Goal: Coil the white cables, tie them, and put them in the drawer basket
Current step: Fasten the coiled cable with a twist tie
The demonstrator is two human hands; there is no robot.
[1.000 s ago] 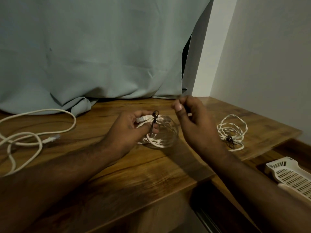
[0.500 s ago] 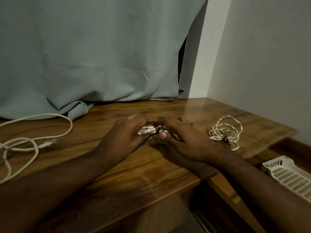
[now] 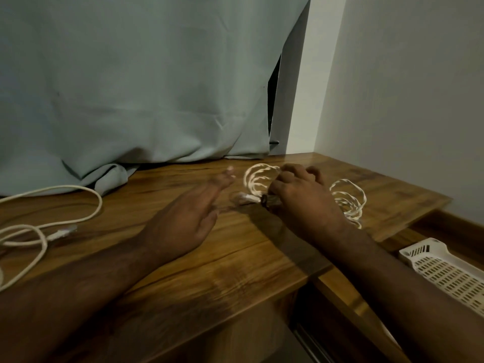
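Note:
A coiled white cable (image 3: 255, 180) with a dark tie (image 3: 264, 200) lies on the wooden table (image 3: 248, 258), blurred by motion. My right hand (image 3: 301, 197) grips it at the tie, fingers curled over the coil. My left hand (image 3: 188, 218) is just left of the coil, fingers straight, holding nothing. A second tied white coil (image 3: 348, 203) lies right of my right hand, partly hidden behind it. An uncoiled white cable (image 3: 47, 224) sprawls at the table's left. The white perforated drawer basket (image 3: 445, 271) sits low at the right, below the table top.
A pale green curtain (image 3: 131, 87) hangs behind the table and bunches on its far edge. A white wall (image 3: 406, 100) closes the right side. An open drawer's wooden edge (image 3: 348, 302) runs below the table's right front.
My left hand has let go of the coil and opened. My right hand has taken the tied coil and moved it right, towards the other tied coil.

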